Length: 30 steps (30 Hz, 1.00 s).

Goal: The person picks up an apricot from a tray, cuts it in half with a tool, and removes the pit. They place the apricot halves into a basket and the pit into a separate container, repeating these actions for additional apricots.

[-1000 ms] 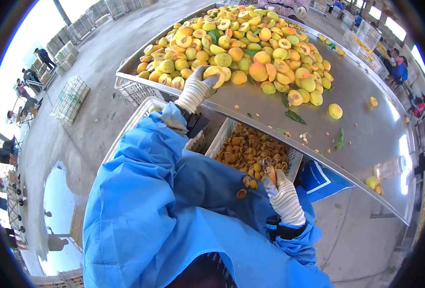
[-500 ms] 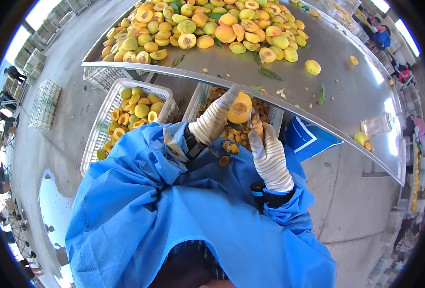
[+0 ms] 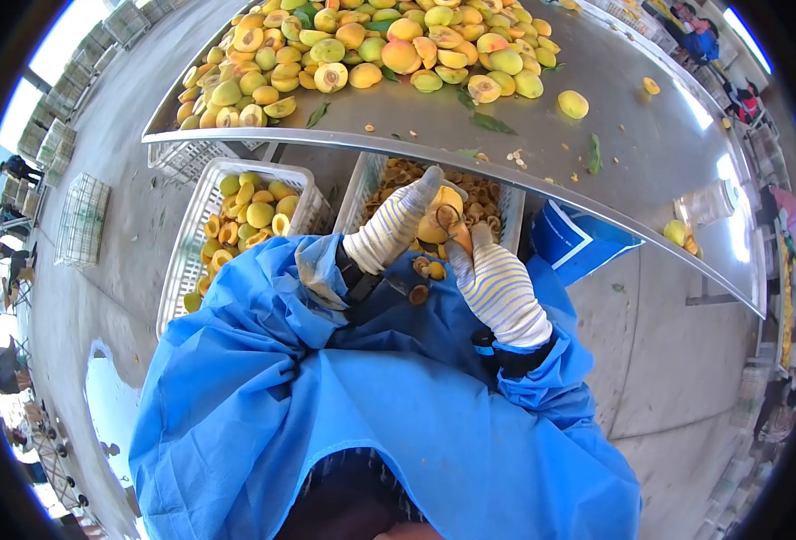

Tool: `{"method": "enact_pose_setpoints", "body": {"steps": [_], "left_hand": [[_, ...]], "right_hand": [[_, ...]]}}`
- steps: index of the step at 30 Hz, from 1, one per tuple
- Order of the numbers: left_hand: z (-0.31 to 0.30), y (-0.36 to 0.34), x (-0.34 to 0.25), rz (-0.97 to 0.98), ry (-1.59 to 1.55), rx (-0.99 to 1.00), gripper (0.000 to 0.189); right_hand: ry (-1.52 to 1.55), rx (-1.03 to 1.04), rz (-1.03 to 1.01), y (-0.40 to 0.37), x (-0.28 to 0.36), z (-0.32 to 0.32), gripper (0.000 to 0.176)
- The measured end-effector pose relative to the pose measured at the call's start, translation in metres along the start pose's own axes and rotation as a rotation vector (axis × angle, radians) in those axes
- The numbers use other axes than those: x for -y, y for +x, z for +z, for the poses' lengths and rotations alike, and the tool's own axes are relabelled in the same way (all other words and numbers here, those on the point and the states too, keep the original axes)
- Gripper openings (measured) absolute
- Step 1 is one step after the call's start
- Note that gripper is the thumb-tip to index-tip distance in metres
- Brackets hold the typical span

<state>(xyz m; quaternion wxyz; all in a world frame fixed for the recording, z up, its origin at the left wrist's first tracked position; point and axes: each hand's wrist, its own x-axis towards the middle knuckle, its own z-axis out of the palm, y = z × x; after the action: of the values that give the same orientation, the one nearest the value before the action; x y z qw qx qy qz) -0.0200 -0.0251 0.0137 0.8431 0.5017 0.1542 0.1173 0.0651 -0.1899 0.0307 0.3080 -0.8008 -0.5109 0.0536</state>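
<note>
My left hand (image 3: pixel 392 221), in a striped glove, holds a yellow-orange fruit half (image 3: pixel 434 223) between thumb and fingers. My right hand (image 3: pixel 499 286), gloved the same way, grips a small tool (image 3: pixel 460 236) with an orange handle and a metal loop, which touches the fruit. Below them, bits of pit and flesh (image 3: pixel 429 269) lie on the blue apron. Behind the hands stands a crate (image 3: pixel 351 200) of brownish pits and scraps. A white crate (image 3: pixel 178 261) of halved fruit is on the left.
A metal table (image 3: pixel 542 135) bears a large fruit pile (image 3: pixel 362 54), leaves and a clear jar (image 3: pixel 706 205). Its front edge runs just beyond my hands. A blue bin (image 3: pixel 571 247) stands below it at the right. Other people are far off at both sides.
The tool and my right hand have moved left, and the metal loop now lies against the fruit. The view has shifted slightly.
</note>
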Motion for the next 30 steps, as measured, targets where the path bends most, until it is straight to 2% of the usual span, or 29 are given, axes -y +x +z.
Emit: {"method": "enact_pose_setpoints", "body": {"steps": [2, 7, 9, 11, 15, 18, 20, 21, 23, 24, 27, 30], "left_hand": [[-0.001, 0.0, 0.003, 0.006, 0.047, -0.004, 0.067], [0.009, -0.001, 0.012, 0.243, 0.112, -0.132, 0.066], [0.011, -0.004, 0.014, 0.282, 0.121, -0.167, 0.065], [0.011, -0.006, 0.014, 0.298, 0.125, -0.159, 0.065], [0.013, -0.009, 0.013, 0.335, 0.135, -0.129, 0.066], [0.019, -0.012, 0.009, 0.384, 0.215, -0.126, 0.066], [0.019, -0.009, 0.01, 0.424, 0.209, -0.115, 0.065], [0.017, -0.009, 0.007, 0.34, 0.196, -0.071, 0.065], [0.009, -0.006, -0.003, 0.175, 0.166, 0.015, 0.064], [0.007, -0.003, -0.002, 0.146, 0.179, 0.034, 0.064], [0.005, -0.001, 0.007, 0.121, 0.199, 0.034, 0.065], [0.006, 0.001, 0.004, 0.187, 0.188, 0.048, 0.066]], "right_hand": [[0.004, 0.028, 0.02, -0.002, -0.001, 0.005, 0.034], [0.466, -0.15, -0.039, -0.003, -0.021, 0.061, 0.038], [0.757, 0.004, 0.126, -0.004, -0.022, 0.059, 0.041], [1.134, 0.37, 0.49, -0.003, 0.004, 0.013, 0.046], [1.435, 0.624, 0.662, -0.003, 0.012, -0.014, 0.053], [1.641, 0.667, 0.744, -0.003, 0.009, -0.01, 0.053], [1.617, 0.676, 0.706, -0.003, 0.007, -0.015, 0.053], [1.606, 0.681, 0.687, -0.004, 0.007, -0.017, 0.053], [1.384, 0.607, 0.682, -0.004, 0.008, -0.017, 0.051], [1.271, 0.574, 0.68, -0.005, 0.009, -0.016, 0.051], [1.239, 0.5, 0.683, -0.011, 0.01, 0.003, 0.051], [1.56, 0.628, 0.751, -0.008, 0.007, -0.011, 0.051]]}}
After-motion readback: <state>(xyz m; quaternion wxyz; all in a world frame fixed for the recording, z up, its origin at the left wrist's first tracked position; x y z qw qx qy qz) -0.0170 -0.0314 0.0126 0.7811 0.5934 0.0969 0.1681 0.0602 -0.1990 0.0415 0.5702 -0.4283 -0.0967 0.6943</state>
